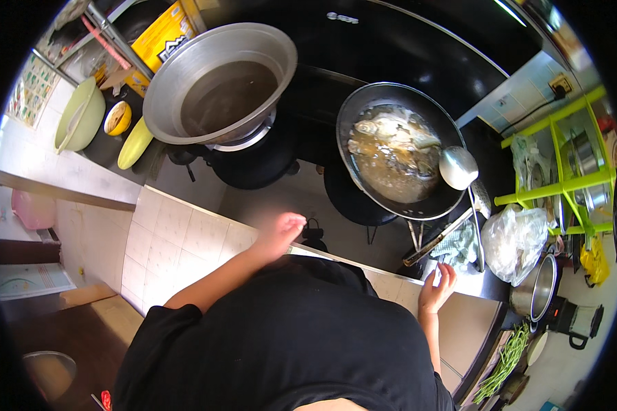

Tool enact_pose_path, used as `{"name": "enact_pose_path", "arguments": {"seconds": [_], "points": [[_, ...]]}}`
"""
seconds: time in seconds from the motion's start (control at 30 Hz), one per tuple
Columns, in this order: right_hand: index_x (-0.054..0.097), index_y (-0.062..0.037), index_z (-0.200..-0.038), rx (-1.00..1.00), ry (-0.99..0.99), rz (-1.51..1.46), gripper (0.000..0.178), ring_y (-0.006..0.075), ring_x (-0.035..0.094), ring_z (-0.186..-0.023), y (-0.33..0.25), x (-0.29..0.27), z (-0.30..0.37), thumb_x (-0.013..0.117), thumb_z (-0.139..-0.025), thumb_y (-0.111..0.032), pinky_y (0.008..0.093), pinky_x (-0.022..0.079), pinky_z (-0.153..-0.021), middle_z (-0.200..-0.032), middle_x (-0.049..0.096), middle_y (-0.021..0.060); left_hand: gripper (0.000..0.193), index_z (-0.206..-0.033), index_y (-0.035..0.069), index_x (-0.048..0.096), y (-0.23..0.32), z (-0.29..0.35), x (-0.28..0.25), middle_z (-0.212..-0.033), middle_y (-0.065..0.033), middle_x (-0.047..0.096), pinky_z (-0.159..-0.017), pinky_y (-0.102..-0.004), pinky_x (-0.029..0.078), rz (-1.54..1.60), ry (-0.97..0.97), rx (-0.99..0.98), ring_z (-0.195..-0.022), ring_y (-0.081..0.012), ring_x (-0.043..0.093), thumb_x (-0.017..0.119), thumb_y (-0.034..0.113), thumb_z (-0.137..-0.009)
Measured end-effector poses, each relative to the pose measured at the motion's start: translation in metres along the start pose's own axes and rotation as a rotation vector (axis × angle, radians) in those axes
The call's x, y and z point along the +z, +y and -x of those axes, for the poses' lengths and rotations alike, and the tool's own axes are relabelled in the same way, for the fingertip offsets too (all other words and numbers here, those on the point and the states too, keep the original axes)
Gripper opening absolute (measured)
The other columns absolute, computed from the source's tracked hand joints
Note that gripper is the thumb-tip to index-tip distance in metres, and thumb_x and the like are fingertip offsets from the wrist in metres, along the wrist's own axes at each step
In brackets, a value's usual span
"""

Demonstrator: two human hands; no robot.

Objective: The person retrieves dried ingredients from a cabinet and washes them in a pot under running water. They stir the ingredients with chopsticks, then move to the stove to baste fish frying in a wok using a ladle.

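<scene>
My left hand (281, 234) is over the front edge of the stove counter, its fingers curled together and slightly blurred, with nothing visible in them. Lower right, my right hand (437, 290) is raised by the counter's edge, fingers apart and holding nothing. Just beyond it lie a checked cloth (456, 244) and a long handle with a dark grip (426, 251). A black wok (347, 147) sits on the right burner with fish (399, 130) in bubbling brownish liquid. The ladle (458, 168) rests at the wok's right rim, its handle reaching down beside the cloth.
A large metal basin (164, 113) of dark liquid stands on the left burner. Left of it are a green bowl (88, 120) and a pale green gourd (136, 142). On the right are a green rack (562, 186), a plastic bag (513, 241), a metal pot (532, 291) and green beans (504, 363).
</scene>
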State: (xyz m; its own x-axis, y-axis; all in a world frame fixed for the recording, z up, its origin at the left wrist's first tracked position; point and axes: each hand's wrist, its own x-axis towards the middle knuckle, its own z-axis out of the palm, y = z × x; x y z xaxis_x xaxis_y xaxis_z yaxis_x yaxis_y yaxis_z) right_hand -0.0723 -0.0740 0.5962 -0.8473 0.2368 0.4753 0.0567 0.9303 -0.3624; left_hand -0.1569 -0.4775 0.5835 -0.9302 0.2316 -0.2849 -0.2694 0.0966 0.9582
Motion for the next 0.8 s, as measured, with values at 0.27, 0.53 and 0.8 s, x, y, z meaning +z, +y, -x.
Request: {"name": "enact_pose_path", "arguments": {"seconds": [0.27, 0.53, 0.8], "points": [[0.059, -0.0051, -0.092, -0.141, -0.181, -0.026, 0.020, 0.0312, 0.052, -0.090, -0.063, 0.004, 0.016, 0.058, -0.073, 0.000, 0.0410, 0.041, -0.080, -0.096, 0.057, 0.0122, 0.014, -0.098, 0.005, 0.058, -0.011, -0.001, -0.083, -0.102, -0.0035, 0.062, -0.079, -0.0278, 0.044, 0.237, 0.390, -0.090, -0.092, -0.0114, 0.056, 0.056, 0.015, -0.089], [0.060, -0.0058, -0.091, -0.117, -0.218, 0.020, 0.020, 0.0318, 0.054, -0.091, -0.110, 0.002, 0.035, 0.060, -0.072, -0.002, 0.0412, 0.041, -0.080, -0.096, 0.058, 0.0115, 0.019, -0.102, 0.004, 0.060, -0.044, -0.005, -0.100, -0.098, -0.0029, 0.064, -0.075, -0.0248, 0.045, 0.012, 0.226, 0.013, -0.089, -0.0093, 0.058, 0.057, 0.018, -0.089], [0.060, -0.0088, -0.082, 0.045, -0.144, 0.033, 0.018, 0.0285, 0.055, -0.089, -0.137, -0.003, 0.061, 0.065, -0.066, -0.004, 0.0411, 0.043, -0.079, -0.090, 0.059, 0.0078, 0.016, -0.102, 0.003, 0.059, -0.014, -0.032, -0.095, -0.101, -0.0058, 0.063, -0.080, -0.0257, 0.045, 0.083, -0.029, -0.015, -0.094, -0.0141, 0.059, 0.053, 0.014, -0.092]]}}
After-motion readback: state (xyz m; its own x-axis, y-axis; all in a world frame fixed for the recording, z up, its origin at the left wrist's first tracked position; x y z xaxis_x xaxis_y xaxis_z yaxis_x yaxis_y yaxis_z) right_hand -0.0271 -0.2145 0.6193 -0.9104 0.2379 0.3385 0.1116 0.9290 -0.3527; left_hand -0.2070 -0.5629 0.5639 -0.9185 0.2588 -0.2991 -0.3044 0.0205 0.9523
